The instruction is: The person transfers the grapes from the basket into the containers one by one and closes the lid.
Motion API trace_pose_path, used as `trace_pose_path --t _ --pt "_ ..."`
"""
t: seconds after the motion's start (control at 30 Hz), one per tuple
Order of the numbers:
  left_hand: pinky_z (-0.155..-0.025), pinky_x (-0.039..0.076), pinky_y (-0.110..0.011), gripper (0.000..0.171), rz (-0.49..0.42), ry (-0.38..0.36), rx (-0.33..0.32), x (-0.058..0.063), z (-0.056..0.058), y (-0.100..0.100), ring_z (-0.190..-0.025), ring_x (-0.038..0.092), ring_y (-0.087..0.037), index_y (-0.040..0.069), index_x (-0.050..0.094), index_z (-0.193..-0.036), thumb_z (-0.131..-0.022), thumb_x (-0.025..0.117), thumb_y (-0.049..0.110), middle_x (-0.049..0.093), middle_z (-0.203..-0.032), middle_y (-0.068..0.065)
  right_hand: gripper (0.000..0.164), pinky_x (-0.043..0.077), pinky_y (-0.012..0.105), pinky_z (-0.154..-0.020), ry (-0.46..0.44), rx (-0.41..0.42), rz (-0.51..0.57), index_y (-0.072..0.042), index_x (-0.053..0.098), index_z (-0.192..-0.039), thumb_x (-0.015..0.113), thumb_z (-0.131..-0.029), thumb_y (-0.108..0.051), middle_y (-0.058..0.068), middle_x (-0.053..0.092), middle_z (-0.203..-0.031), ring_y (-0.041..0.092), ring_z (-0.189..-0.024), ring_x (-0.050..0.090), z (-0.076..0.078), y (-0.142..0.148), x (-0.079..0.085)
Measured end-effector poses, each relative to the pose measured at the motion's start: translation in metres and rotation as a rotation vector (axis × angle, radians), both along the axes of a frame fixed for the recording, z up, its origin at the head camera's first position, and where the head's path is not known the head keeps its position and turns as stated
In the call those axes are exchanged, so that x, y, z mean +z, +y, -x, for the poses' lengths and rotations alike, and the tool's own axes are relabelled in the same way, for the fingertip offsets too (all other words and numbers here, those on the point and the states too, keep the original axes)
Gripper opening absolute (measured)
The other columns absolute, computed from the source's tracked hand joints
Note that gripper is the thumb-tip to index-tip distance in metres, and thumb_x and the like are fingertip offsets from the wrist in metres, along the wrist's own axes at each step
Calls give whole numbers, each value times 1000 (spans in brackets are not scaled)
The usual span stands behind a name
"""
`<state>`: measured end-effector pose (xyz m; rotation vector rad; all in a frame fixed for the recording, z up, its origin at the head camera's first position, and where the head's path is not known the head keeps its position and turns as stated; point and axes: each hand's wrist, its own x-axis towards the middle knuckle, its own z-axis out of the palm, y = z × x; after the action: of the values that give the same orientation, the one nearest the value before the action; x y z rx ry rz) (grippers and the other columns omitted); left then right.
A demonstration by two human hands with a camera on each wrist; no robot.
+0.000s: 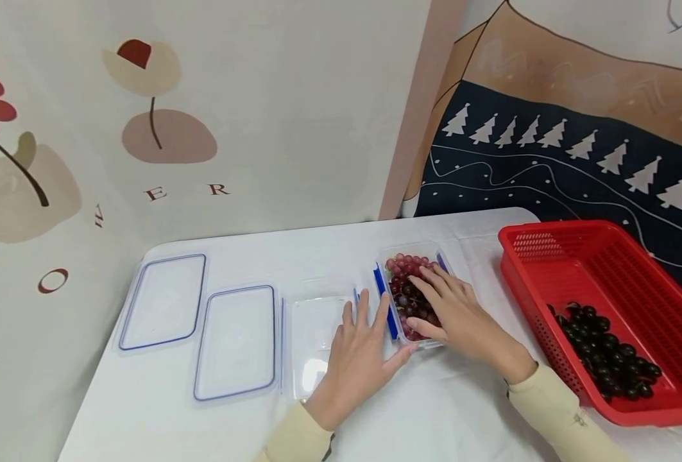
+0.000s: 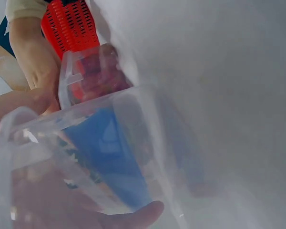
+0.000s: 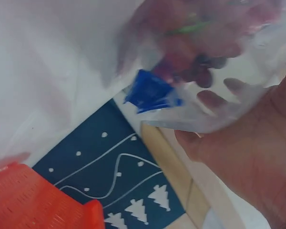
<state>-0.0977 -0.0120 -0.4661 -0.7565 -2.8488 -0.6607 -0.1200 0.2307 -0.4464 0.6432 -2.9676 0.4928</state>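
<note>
A clear plastic box (image 1: pixel 383 305) with blue side clips holds grapes, red ones (image 1: pixel 404 264) at the far end and darker ones in the middle. My right hand (image 1: pixel 450 314) rests over this box with its fingers spread on the grapes. In the right wrist view, red grapes (image 3: pixel 181 47) show through the box wall beside a blue clip (image 3: pixel 150 93). My left hand (image 1: pixel 359 359) lies with fingers extended over the right side of a second clear box (image 1: pixel 312 321), which holds nothing. Its thumb reaches the near corner of the grape box.
Two clear lids with blue seals, one far left (image 1: pixel 163 301) and one beside it (image 1: pixel 235 346), lie flat on the white table (image 1: pixel 144 410). At the right stands a red perforated basket (image 1: pixel 516 282) with a bunch of black grapes (image 1: pixel 606 353) in it. A printed cloth hangs behind.
</note>
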Motion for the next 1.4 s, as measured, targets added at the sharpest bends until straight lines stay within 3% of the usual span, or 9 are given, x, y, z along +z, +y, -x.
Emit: trace_pose_path --t 0.27,0.47,0.63,0.8,1.03,1.17,1.4 --pt "-95 58 -62 106 44 47 -13 4 -8 -15 -147 42 -58 8 31 -173 -96 71 70 29 -172 -29 81 24 77 -117 29 -60 -21 -10 41 -168 65 -107 -56 22 35 -172 50 -160 22 -35 13 16" --pt "-102 54 -64 106 35 1 -10 4 -15 -22 -150 38 -56 7 30 -173 -96 72 69 27 -173 -29 86 27 78 -118 18 -124 -64 -11 42 -169 71 -103 -57 23 37 -171 50 -157 29 -50 28 25" --pt "-104 51 -68 108 29 -20 10 4 -20 -29 -152 36 -56 7 31 -172 -95 74 69 27 -174 -28 91 36 81 -109 -3 -182 -79 -10 43 -168 76 -98 -58 24 38 -170 50 -151 41 -60 40 29" --pt "-102 53 -68 110 21 14 20 2 -25 -40 -152 37 -54 7 33 -171 -92 76 69 31 -172 -27 84 34 86 -106 -2 -217 -39 -12 42 -169 70 -103 -57 22 35 -172 51 -151 39 -73 53 32" --pt "-105 51 -68 119 24 -12 55 3 -27 -60 -154 36 -52 7 32 -172 -87 77 77 31 -173 -25 77 26 85 -111 69 -246 43 -13 41 -170 71 -105 -44 22 34 -172 49 -153 33 -82 71 27" --pt "-106 50 -68 121 17 21 48 1 -29 -69 -153 36 -52 6 33 -171 -85 79 77 33 -172 -26 73 18 82 -117 73 -277 106 -12 40 -169 69 -108 -37 21 32 -173 50 -153 32 -90 79 27" --pt "-111 47 -66 127 17 99 61 -1 -30 -79 -154 35 -51 5 37 -169 -77 83 80 37 -169 -27 64 28 85 -110 94 -325 212 -13 41 -169 65 -111 -27 20 36 -170 51 -144 39 -96 101 30"
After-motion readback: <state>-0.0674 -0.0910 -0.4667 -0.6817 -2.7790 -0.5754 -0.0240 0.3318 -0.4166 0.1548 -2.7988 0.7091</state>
